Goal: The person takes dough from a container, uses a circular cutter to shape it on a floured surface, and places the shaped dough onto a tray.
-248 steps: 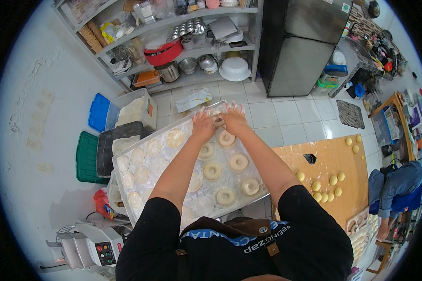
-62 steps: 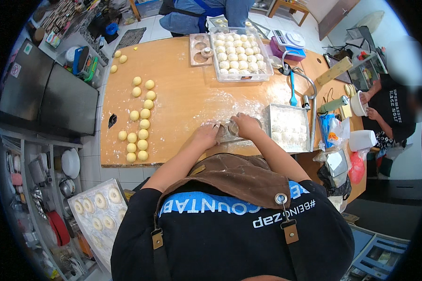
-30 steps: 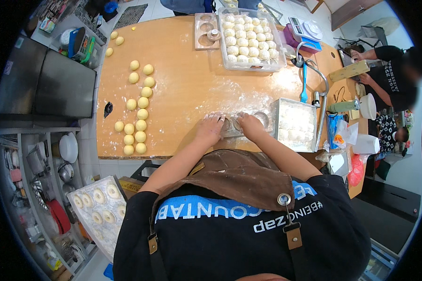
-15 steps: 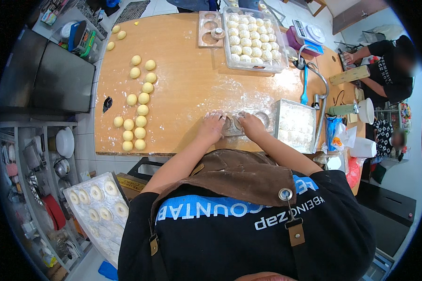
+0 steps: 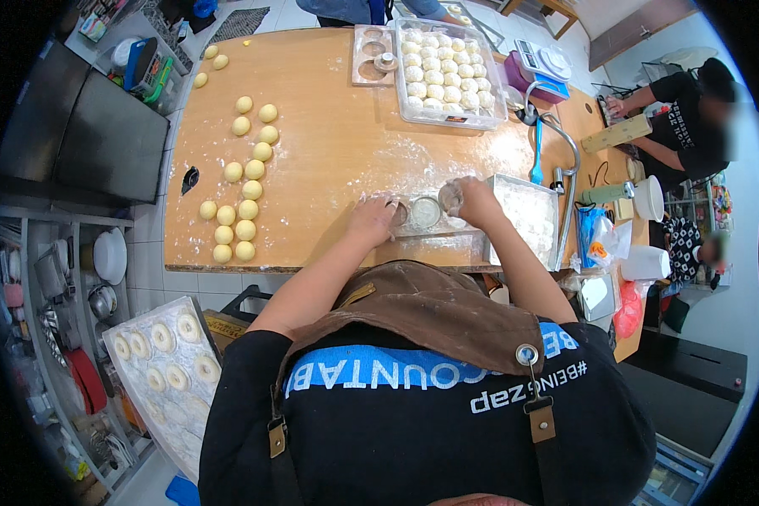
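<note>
A flour-dusted dough mould (image 5: pixel 427 212) with a row of round holes lies near the table's front edge. My left hand (image 5: pixel 373 221) lies over its left end, fingers stretched out. The middle hole looks pale and floury inside. Over the right end, my right hand (image 5: pixel 476 202) is closed around a round, greyish hand press (image 5: pixel 451 199), tilted on its side. Just right of that hand stands a metal tray (image 5: pixel 527 211) of pale floured pieces. Round yellow dough balls (image 5: pixel 250 209) stand in a loose column on the left of the table.
A clear plastic box (image 5: pixel 411 118) of floured dough balls sits at the far side, beside another mould (image 5: pixel 364 74). A kitchen scale (image 5: pixel 541 61) and a blue brush (image 5: pixel 537 156) lie right. Dough rings fill a tray (image 5: pixel 114 371) lower left. A co-worker (image 5: pixel 687 118) works at right.
My right hand has lifted the press from the mould's middle and moved right, uncovering the middle hole. My left hand has stayed on the mould. The whole view has shifted slightly.
</note>
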